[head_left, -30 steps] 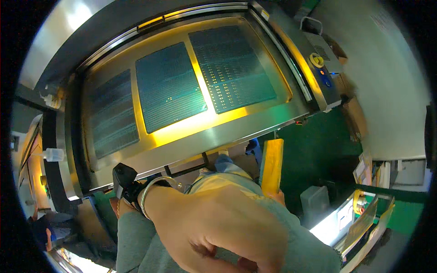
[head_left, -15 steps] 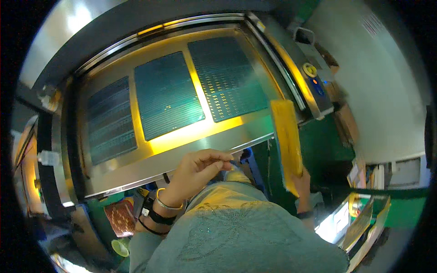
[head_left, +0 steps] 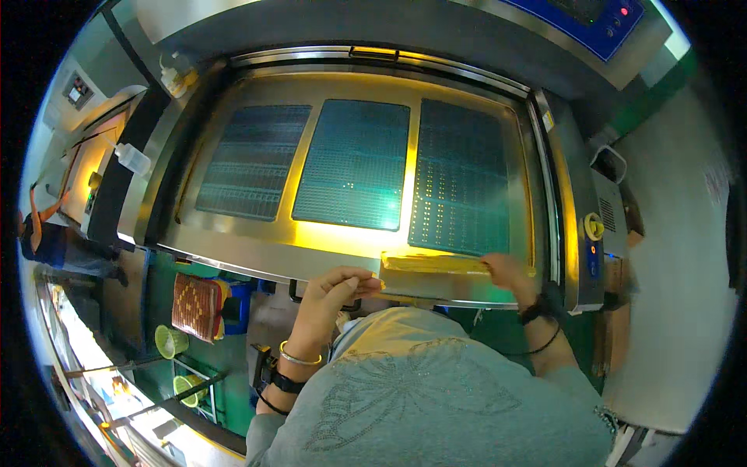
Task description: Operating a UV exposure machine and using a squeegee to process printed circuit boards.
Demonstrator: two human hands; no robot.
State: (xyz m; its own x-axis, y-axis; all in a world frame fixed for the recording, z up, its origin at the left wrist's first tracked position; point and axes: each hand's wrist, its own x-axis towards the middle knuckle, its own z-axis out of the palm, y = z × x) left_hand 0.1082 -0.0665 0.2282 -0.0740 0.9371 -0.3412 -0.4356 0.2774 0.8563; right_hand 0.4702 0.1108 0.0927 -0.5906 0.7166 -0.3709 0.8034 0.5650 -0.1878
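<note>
My left hand [head_left: 336, 294] hangs just off the front edge of the metal table [head_left: 233, 253]. Its thumb and fingertips are pinched together; what sits between them, if anything, is too small to name. My right hand [head_left: 510, 274] grips the right end of a long, flat yellow panel [head_left: 436, 263], now seen nearly edge-on over the table's front part. Beyond lie three dark green perforated sheets: a left one [head_left: 253, 163], a middle one [head_left: 354, 167] and a right one [head_left: 463, 179] with rows of bright dots.
A raised metal rail [head_left: 556, 194] runs along the table's right side, with a yellow knob [head_left: 594, 227] beside it. A blue control panel [head_left: 580, 23] is at the upper right. A squeeze bottle [head_left: 132, 159] stands left. A brown patterned stack [head_left: 196, 307] and green bin [head_left: 171, 341] are below left.
My right hand has brought the yellow panel from beside the table to over its front edge, turning it from upright to crosswise. The view has swung. My left hand stays pinched.
</note>
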